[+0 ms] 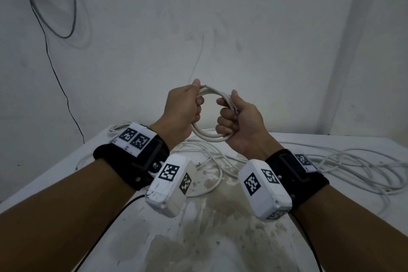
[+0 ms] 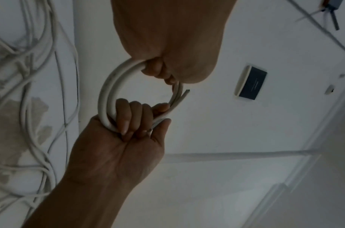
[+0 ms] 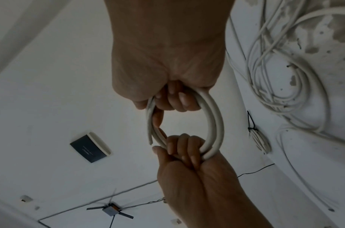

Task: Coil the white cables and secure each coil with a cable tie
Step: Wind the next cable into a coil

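Observation:
A small coil of thick white cable (image 1: 206, 137) hangs in the air above the table, held between both hands. My left hand (image 1: 192, 107) grips its left side, fingers curled through the loop, thumb on top. My right hand (image 1: 228, 118) grips the right side in a fist. A cut cable end (image 1: 203, 85) sticks out by the left thumb. In the left wrist view the coil (image 2: 107, 86) runs from my left hand (image 2: 160, 69) down to my right hand (image 2: 132, 123). In the right wrist view the coil (image 3: 215, 120) joins my right hand (image 3: 177, 98) and left hand (image 3: 185, 151).
Loose white cables (image 1: 353, 168) lie tangled over the worn white table (image 1: 220, 238), below and to the right of the hands. A small cable bundle (image 3: 262, 142) bound with a black tie (image 3: 250, 123) lies on the table. Black wires (image 1: 55, 68) hang on the wall at left.

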{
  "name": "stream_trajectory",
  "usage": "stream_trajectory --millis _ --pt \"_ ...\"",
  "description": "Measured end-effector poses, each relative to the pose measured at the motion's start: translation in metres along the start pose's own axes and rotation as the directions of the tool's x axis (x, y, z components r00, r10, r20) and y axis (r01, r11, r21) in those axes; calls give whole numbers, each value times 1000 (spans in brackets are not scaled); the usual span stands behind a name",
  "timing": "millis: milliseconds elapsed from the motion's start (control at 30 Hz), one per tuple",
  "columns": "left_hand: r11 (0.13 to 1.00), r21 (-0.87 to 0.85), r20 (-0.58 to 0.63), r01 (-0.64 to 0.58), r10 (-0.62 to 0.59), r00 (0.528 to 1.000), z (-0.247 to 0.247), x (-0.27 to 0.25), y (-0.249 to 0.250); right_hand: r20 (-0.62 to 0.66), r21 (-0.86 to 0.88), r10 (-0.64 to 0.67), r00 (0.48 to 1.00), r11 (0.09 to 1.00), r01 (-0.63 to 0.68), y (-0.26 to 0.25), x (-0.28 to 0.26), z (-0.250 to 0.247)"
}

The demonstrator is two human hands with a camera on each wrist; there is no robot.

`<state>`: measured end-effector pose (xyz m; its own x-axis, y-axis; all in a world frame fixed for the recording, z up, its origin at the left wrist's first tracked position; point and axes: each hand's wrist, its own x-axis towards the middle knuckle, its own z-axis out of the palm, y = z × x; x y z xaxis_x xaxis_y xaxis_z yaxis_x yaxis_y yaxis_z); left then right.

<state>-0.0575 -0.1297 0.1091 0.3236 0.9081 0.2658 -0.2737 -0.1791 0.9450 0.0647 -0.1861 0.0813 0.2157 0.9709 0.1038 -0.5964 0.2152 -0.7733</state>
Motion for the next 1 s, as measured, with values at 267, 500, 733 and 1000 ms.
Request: stream_trajectory --millis 267,500,733,1000 --pt "987 157 60 -33 23 998 -4 1 5 -61 -91 -39 997 995 33 -1 0 0" --pt "660 641 414 -391 131 901 -19 -2 11 24 -432 -7 1000 902 17 -4 0 -4" --pt "864 468 221 -185 89 971 -1 -1 -10 -31 -477 -121 992 874 91 -13 -3 -20" --pt "784 534 347 -317 139 928 44 -10 -26 -86 -523 -255 963 834 174 -30 -26 -56"
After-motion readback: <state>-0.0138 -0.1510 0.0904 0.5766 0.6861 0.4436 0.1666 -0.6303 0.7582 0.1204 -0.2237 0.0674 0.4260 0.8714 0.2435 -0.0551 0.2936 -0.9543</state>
